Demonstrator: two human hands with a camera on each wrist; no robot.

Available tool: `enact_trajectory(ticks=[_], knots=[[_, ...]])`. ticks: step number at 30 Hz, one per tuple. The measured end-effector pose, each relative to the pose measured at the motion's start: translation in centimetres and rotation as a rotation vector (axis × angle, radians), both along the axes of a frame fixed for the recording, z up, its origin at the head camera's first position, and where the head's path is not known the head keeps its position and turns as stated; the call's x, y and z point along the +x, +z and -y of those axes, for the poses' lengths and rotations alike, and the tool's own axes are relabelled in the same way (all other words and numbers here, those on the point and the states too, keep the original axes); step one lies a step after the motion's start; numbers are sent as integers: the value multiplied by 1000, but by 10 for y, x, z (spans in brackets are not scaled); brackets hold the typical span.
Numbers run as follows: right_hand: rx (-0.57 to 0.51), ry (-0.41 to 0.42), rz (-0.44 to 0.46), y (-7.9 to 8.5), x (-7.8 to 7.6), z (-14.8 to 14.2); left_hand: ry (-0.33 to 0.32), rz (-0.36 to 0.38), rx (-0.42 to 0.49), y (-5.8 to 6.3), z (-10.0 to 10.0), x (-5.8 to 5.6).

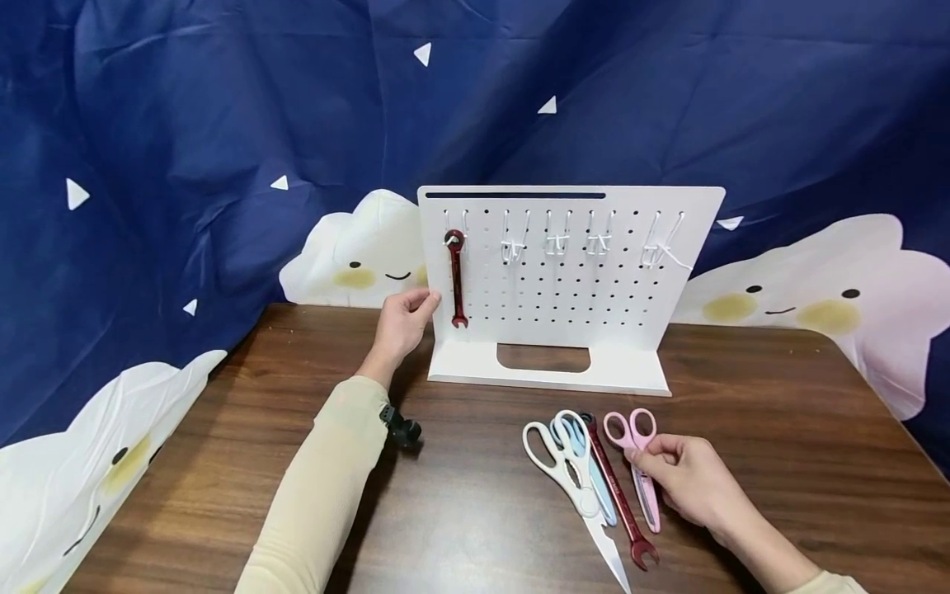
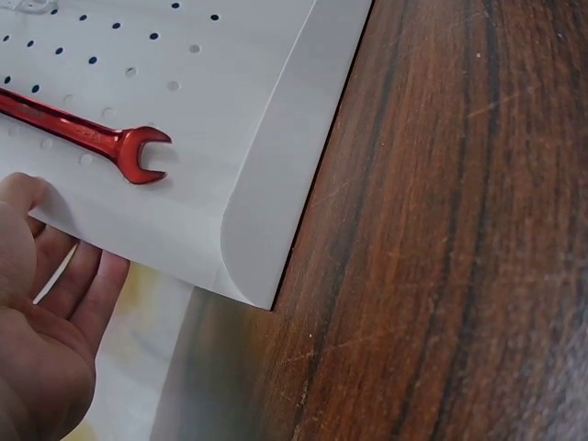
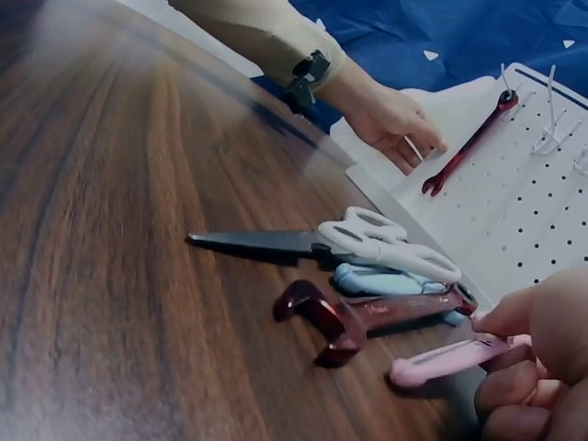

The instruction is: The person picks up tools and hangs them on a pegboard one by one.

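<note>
My left hand (image 1: pixel 403 323) pinches the left edge of a white pegboard stand (image 1: pixel 549 289), thumb on the front and fingers behind, as the left wrist view shows. A red wrench (image 1: pixel 456 280) hangs on the leftmost hook of that board, close to the hand. My right hand (image 1: pixel 690 478) grips pink scissors (image 1: pixel 644 487) just below their handle loops, blade end toward me. Left of them on the table lie a second red wrench (image 1: pixel 619 491), light blue scissors (image 1: pixel 599 483) partly hidden, and white kitchen scissors (image 1: pixel 575 478) overlapping the blue pair.
Several white wire hooks (image 1: pixel 557 239) stick out along the upper board with nothing hung on them. The brown wooden table (image 1: pixel 460 495) carries everything. Behind it hangs a blue cloth (image 1: pixel 223 124) printed with clouds.
</note>
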State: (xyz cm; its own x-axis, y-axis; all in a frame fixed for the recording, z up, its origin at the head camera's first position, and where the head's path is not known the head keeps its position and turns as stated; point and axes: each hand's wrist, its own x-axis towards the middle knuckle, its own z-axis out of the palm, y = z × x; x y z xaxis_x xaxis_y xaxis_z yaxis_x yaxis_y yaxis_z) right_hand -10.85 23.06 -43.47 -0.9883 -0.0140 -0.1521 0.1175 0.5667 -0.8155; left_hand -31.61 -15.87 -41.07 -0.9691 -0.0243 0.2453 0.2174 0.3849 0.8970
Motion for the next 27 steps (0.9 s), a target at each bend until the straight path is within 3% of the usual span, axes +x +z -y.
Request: enact_trajectory(ticks=[4,7,11,20,27], knots=[[39,-8,-83,0,1,3,-2,2,-8,3,0,1],[22,-14,-74,2,1,3,-6,6,-8,4,0,1],[-38,-15,-27,4,0,3,-8,10,-3,4,0,1],[-212,23,-84,8,-3,5,1,13,15,2,3,2],[-240,-24,-114,17,-6,6,-6,16,12,1,0,1]])
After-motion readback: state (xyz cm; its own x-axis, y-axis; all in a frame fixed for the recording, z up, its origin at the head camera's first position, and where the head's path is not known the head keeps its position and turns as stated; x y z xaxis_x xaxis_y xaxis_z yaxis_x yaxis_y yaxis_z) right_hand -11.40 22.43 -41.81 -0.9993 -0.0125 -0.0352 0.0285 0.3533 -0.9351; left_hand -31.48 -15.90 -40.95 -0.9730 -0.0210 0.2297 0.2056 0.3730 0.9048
